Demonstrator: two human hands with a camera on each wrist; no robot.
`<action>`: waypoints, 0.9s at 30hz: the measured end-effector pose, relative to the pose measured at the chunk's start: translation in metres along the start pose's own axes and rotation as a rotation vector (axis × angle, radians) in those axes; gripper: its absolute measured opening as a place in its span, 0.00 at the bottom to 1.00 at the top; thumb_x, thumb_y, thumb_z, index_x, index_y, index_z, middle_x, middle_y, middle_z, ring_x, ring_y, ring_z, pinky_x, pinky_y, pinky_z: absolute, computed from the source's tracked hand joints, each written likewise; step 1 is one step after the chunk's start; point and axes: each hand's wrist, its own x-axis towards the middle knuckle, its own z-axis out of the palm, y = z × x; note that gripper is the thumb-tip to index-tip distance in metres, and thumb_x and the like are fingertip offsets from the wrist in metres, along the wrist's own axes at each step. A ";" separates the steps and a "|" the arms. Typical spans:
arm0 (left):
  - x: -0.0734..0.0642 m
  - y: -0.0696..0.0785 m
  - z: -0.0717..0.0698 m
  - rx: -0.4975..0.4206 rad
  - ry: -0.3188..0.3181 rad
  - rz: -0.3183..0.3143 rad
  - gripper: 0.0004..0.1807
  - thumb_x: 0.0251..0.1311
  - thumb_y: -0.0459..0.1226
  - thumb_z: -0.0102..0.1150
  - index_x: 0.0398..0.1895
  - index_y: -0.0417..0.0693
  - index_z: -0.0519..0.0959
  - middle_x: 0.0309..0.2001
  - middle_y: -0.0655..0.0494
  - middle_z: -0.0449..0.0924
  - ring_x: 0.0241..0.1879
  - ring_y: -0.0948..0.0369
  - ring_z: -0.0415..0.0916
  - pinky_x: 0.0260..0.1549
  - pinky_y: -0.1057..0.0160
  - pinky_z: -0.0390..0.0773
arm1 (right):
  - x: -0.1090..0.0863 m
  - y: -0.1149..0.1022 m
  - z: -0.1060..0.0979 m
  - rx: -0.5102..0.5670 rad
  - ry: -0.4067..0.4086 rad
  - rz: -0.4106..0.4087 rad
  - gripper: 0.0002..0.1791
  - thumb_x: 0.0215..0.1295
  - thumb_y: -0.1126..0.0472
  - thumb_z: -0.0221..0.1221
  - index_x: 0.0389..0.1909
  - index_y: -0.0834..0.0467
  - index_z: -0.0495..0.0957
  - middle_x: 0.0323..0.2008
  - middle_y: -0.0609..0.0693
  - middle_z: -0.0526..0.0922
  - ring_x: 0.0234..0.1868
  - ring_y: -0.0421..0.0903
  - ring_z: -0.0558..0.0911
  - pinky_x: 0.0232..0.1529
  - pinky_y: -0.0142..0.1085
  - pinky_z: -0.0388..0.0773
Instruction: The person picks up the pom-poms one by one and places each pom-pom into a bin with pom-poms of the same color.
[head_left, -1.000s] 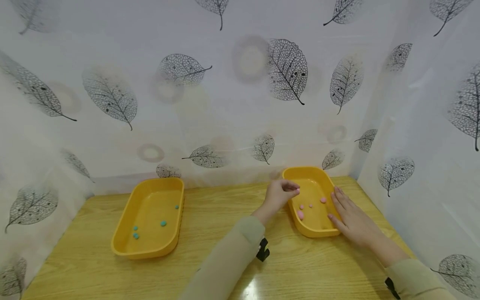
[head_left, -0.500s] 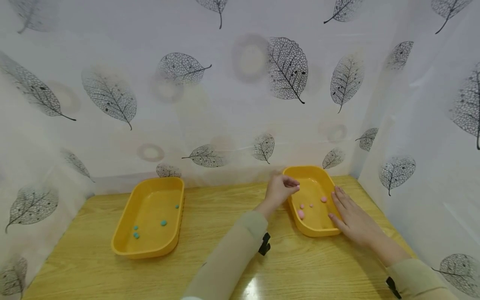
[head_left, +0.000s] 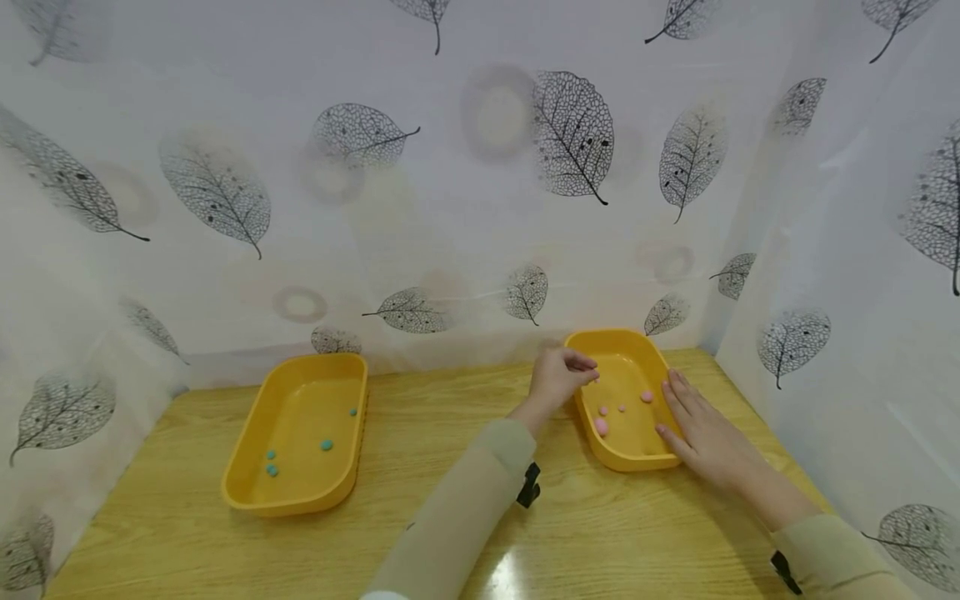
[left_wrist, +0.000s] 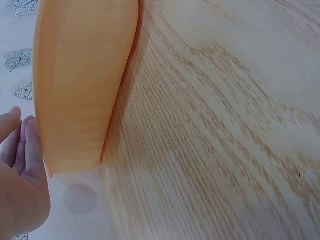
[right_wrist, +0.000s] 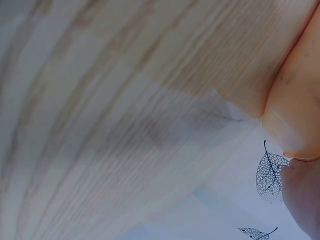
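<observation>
My left hand (head_left: 555, 379) is over the left rim of the right-hand yellow tray (head_left: 622, 460). Between its thumb and fingertips it pinches a small pink ball, of which only a sliver shows in the head view. In that tray lie several pink balls, the biggest pink ball (head_left: 601, 427) near the left wall and another pink ball (head_left: 647, 397) towards the right. My right hand (head_left: 708, 437) rests with straight fingers on the tray's right rim. The left wrist view shows the left hand (left_wrist: 22, 170) beside the tray's outer wall (left_wrist: 82, 90), but not the ball.
Another yellow tray (head_left: 292, 507) stands on the left of the wooden table (head_left: 420, 450), holding several teal balls such as the teal ball (head_left: 326, 445). A white leaf-print curtain (head_left: 450, 208) hangs behind the table and along both sides.
My left hand stays at the tray's left rim, its fingertips shifting only slightly on the small pink ball. The right hand keeps its place on the right rim. The balls lie as before.
</observation>
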 end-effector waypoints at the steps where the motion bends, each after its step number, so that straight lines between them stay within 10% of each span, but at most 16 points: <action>1: 0.000 0.000 0.000 -0.005 0.001 0.001 0.05 0.63 0.31 0.74 0.40 0.39 0.91 0.40 0.46 0.93 0.33 0.65 0.86 0.32 0.77 0.81 | 0.000 0.000 0.000 -0.001 0.001 0.002 0.40 0.83 0.50 0.52 0.78 0.77 0.56 0.81 0.76 0.53 0.84 0.69 0.54 0.79 0.23 0.22; 27: -0.005 0.005 -0.006 -0.030 -0.030 0.010 0.06 0.65 0.31 0.73 0.42 0.37 0.91 0.40 0.44 0.93 0.31 0.67 0.84 0.31 0.77 0.82 | 0.001 -0.001 0.000 -0.016 0.003 -0.004 0.40 0.83 0.49 0.53 0.77 0.78 0.58 0.79 0.77 0.56 0.84 0.67 0.53 0.76 0.19 0.20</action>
